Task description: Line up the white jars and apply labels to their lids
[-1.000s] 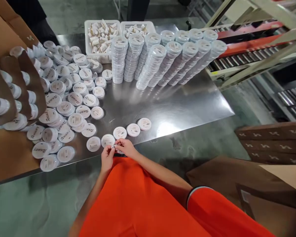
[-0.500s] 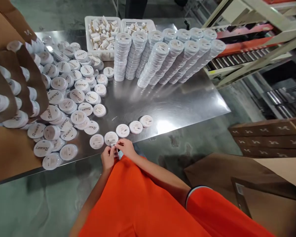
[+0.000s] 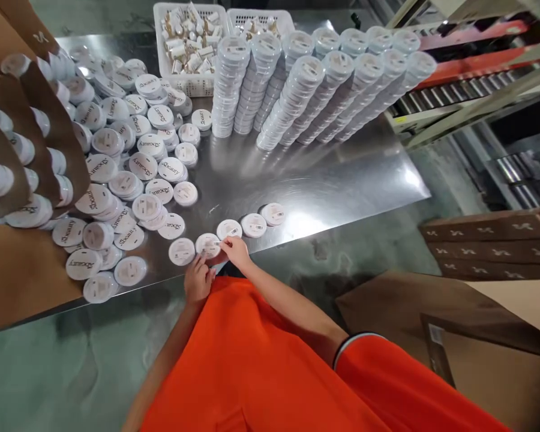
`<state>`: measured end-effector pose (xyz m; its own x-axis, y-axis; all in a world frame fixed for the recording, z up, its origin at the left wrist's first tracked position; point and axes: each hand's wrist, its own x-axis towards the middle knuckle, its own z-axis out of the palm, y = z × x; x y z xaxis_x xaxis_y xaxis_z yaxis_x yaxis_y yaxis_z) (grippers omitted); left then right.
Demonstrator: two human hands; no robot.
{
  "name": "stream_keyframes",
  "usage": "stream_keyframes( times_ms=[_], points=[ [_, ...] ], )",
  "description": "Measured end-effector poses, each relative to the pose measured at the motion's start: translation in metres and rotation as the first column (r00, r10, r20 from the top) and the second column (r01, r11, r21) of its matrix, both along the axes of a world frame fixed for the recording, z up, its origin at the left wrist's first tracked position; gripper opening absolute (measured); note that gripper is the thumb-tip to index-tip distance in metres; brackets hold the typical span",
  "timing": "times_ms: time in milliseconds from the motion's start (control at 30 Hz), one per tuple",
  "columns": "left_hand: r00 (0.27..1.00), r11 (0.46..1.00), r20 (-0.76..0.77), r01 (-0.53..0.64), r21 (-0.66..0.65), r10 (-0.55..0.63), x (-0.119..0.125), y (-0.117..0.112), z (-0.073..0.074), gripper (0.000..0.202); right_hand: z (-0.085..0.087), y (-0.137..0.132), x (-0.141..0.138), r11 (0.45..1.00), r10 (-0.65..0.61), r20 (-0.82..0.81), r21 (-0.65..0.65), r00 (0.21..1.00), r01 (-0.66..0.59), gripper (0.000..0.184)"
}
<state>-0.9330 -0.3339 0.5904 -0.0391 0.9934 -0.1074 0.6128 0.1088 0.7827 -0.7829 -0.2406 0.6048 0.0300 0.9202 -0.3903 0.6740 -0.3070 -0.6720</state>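
In the head view, the right hand point(image 3: 236, 252) has its thumb and finger pinched on a small pale strip point(image 3: 218, 243), at the right edge of a disc point(image 3: 207, 243). The left hand point(image 3: 198, 281) is just beside it, fingers loosely bent, tips at the disc's near edge; I cannot tell whether they hold anything. That disc is one of a row of five: one lies ahead and left of the left hand, and three run off ahead and to the right of the right hand's fingertips. All lie on a metal table point(image 3: 342, 186). To the left of the left hand, a heap point(image 3: 143, 166) of discs, some lettered, spreads as far as a brown box point(image 3: 22, 276). Well ahead of both hands rise tall stacks point(image 3: 288, 103), with two white baskets point(image 3: 193, 86) of small pieces behind them. Well right of the right hand are brown cartons point(image 3: 486, 234).
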Motion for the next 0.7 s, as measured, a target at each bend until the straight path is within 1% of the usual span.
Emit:
stream_keyframes(
  times_ms=[67, 100, 133, 200, 267, 333, 467, 600, 700],
  points=[
    [0.988, 0.991, -0.071, 0.134, -0.005, -0.134, 0.001, 0.003, -0.004, 0.023, -0.002, 0.002, -0.002, 0.998, 0.050, 0.041, -0.030, 0.998, -0.049, 0.015],
    [0.979, 0.985, -0.107, 0.171, -0.028, -0.173, 0.002, 0.004, -0.006, 0.020, -0.002, 0.003, -0.004, 0.997, 0.073, 0.063, -0.044, 0.995, -0.070, 0.015],
    [0.973, 0.981, -0.132, 0.183, -0.062, -0.190, 0.005, 0.005, -0.007, 0.017, -0.002, 0.003, -0.005, 0.995, 0.088, 0.087, -0.055, 0.992, -0.083, 0.014],
    [0.968, 0.978, -0.168, 0.168, -0.124, -0.187, 0.011, 0.006, -0.007, 0.016, 0.000, 0.003, -0.008, 0.994, 0.099, 0.138, -0.066, 0.985, -0.091, 0.013],
    [0.967, 0.978, -0.196, 0.133, -0.160, -0.163, 0.018, 0.006, -0.007, 0.015, 0.003, 0.003, -0.011, 0.990, 0.124, 0.204, -0.086, 0.971, -0.109, 0.014],
    [0.966, 0.979, -0.212, 0.114, -0.169, -0.149, 0.022, 0.005, -0.006, 0.015, 0.006, 0.004, -0.014, 0.985, 0.158, 0.266, -0.114, 0.951, -0.132, 0.016],
    [0.962, 0.978, -0.219, 0.127, -0.165, -0.162, 0.021, 0.006, -0.004, 0.018, 0.014, 0.005, -0.021, 0.977, 0.189, 0.342, -0.164, 0.920, -0.140, 0.019],
    [0.953, 0.974, -0.242, 0.141, -0.176, -0.182, 0.019, 0.008, -0.001, 0.017, 0.023, 0.007, -0.026, 0.968, 0.209, 0.380, -0.210, 0.901, -0.136, 0.020],
    [0.953, 0.973, -0.237, 0.145, -0.182, -0.186, 0.020, 0.009, 0.001, 0.017, 0.027, 0.008, -0.028, 0.965, 0.220, 0.387, -0.222, 0.895, -0.142, 0.020]
  ],
)
